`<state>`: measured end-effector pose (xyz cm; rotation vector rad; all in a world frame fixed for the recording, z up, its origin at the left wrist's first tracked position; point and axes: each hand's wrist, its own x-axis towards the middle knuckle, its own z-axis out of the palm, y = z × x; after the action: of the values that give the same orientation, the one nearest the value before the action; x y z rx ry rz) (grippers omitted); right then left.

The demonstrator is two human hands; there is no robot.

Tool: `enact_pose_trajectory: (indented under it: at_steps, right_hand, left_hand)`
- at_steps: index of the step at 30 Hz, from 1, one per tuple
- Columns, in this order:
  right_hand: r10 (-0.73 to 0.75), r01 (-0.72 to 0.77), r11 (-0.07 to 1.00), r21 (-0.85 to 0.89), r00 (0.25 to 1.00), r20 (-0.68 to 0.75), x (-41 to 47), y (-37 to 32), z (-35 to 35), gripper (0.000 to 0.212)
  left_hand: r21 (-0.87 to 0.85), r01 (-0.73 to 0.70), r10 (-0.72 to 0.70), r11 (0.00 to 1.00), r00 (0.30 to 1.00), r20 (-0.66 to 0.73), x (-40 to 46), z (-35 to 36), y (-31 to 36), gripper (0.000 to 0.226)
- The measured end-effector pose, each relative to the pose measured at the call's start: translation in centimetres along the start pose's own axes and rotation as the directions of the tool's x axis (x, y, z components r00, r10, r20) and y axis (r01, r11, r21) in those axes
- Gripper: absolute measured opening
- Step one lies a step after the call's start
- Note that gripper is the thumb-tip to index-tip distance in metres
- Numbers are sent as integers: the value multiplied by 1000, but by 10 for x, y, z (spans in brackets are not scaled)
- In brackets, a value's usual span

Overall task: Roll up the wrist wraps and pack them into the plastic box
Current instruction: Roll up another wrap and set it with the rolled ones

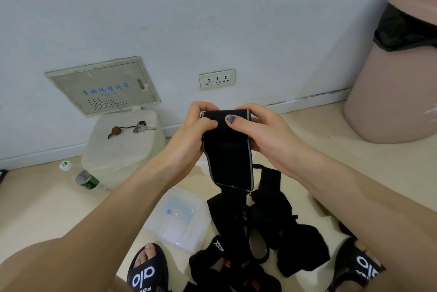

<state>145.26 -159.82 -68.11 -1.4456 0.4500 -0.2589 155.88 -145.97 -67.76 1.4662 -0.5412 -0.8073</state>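
Hands meet in mid-air ahead of me, both on one black wrap [228, 147] with a grey edge. My left hand [192, 130] has its fingers curled over the wrap's top left corner, thumb pressed on the front face. My right hand [262, 130] grips the top right side, fingers curled behind and the thumb, with its dark-stained nail, lying flat across the front. Whether the top end is already rolled I cannot tell; the rest hangs down loose between my forearms, its lower end dangling above the floor [47, 209]. Below it, between my feet, lies a pile of more black wraps [272, 239], tangled together, some with orange marks. Just left of that pile sits the clear plastic box [177, 218], on the floor, with something pale blue inside. I see a black slide sandal [147, 270] on each foot. Further left stands a white stool [125, 142] against the wall, with keys [139, 127] on top, and a bottle [82, 179] lies beside it. A pink bin [397, 78] with a black liner stands at right.
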Motion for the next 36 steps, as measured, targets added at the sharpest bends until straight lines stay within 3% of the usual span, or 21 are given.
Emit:
enact_pose_trajectory:
  at_steps: [5, 8, 12, 18, 24, 27, 31, 36]
  right_hand:
    - [-12, 13, 999, 51, 1000, -13, 0, -3, -3, 24]
    - [5, -5, 995, 98, 1000, 5, -1, -3, -4, 27]
    - [11, -15, 995, 102, 999, 40, 0, -3, -6, 34]
    - [114, -114, 993, 9, 993, 23, 0, -6, -5, 20]
    - [27, -27, 999, -19, 1000, -11, -1, -2, -4, 17]
    - [-5, 5, 1000, 18, 1000, -8, 0, -2, -4, 21]
    - [-43, 43, 999, 24, 999, 10, -2, 2, -3, 24]
    - [12, -12, 1000, -7, 998, 60, -4, -2, -4, 34]
  left_hand:
    - [59, 77, -77, 995, 997, -10, 2, -1, -3, 49]
    - [124, 81, -79, 989, 997, -16, 0, -2, 0, 30]
    - [74, 61, -59, 995, 998, -29, 3, -2, 3, 16]
    - [92, -21, 17, 996, 999, 45, -2, -3, 7, 24]
    - [55, 29, -31, 998, 999, 43, -3, -4, 5, 25]
    - [2, 106, -106, 994, 993, 50, -3, -2, 4, 26]
    - [20, 41, -41, 999, 999, 13, -5, -2, 5, 9]
    - [59, -6, 4, 998, 1000, 24, -5, -7, 6, 17]
